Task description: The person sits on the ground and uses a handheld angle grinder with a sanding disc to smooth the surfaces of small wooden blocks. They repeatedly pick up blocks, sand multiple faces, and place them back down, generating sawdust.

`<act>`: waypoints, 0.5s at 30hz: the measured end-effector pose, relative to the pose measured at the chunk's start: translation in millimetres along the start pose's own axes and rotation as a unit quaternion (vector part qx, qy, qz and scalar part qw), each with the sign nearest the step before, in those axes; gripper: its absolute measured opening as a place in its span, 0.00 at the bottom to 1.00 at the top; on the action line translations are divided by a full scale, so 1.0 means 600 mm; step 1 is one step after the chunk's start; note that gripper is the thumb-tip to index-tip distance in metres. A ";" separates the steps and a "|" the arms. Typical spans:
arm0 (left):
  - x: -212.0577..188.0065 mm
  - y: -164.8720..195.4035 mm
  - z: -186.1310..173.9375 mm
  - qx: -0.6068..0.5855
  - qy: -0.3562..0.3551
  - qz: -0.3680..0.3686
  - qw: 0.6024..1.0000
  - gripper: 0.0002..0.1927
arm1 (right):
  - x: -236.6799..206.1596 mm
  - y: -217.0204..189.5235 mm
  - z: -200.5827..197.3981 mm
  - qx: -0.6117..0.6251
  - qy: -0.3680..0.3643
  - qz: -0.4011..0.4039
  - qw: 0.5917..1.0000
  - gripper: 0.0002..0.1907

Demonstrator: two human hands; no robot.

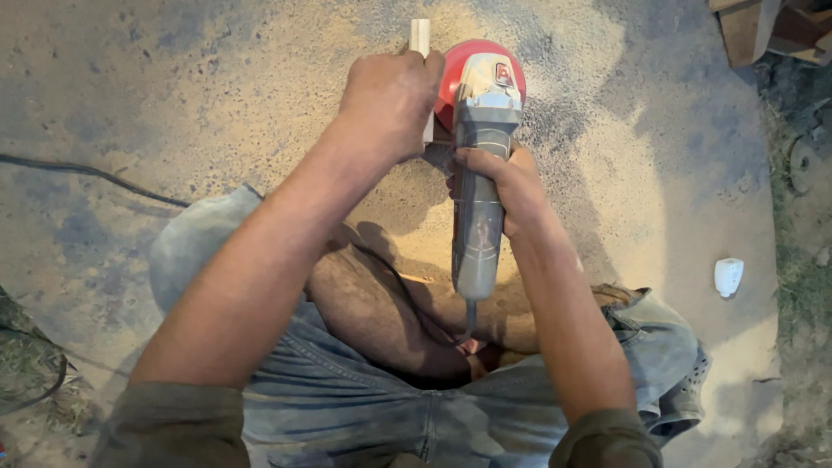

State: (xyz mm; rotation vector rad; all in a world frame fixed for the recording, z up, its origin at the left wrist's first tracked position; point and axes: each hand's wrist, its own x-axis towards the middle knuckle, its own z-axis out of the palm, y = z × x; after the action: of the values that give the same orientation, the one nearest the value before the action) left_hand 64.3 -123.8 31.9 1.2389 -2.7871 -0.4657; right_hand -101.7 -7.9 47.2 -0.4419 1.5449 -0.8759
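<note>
The left hand [387, 102] is closed around a pale wood piece [420, 39], holding it upright against the red disc guard [451, 82]. The right hand [507, 186] is wrapped tight around the grinder [479, 173], whose long body runs straight away from the person, disc just right of the wood. Sawdust covers the floor [173, 87]; a black cable [87, 173] lies left, a white plug [728, 276] right.
</note>
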 end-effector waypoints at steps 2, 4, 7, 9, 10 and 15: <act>-0.001 -0.005 0.005 -0.003 0.023 0.006 1.000 0.29 | -0.001 -0.001 0.002 -0.011 0.012 0.010 1.000 0.21; -0.005 -0.009 0.009 -0.016 0.052 0.018 0.998 0.32 | -0.005 0.001 0.002 -0.020 0.046 0.031 0.998 0.20; -0.007 -0.011 0.010 -0.044 0.029 0.028 0.998 0.35 | -0.012 0.006 -0.003 -0.007 0.013 0.011 1.000 0.19; -0.007 -0.009 0.009 -0.026 0.028 0.026 0.999 0.36 | -0.018 0.012 -0.007 -0.022 0.001 0.014 1.000 0.18; -0.006 -0.007 0.008 -0.017 0.028 0.027 0.999 0.37 | -0.022 0.015 -0.011 -0.030 -0.004 0.015 0.999 0.18; -0.006 -0.004 0.004 -0.001 -0.008 0.010 1.000 0.40 | -0.039 0.029 -0.018 -0.020 -0.007 0.022 1.000 0.18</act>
State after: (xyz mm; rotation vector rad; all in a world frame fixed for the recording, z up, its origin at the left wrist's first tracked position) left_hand 68.2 -122.1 29.1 1.2104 -2.8088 -0.4798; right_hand -104.4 23.1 49.7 -0.4410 1.5554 -0.8082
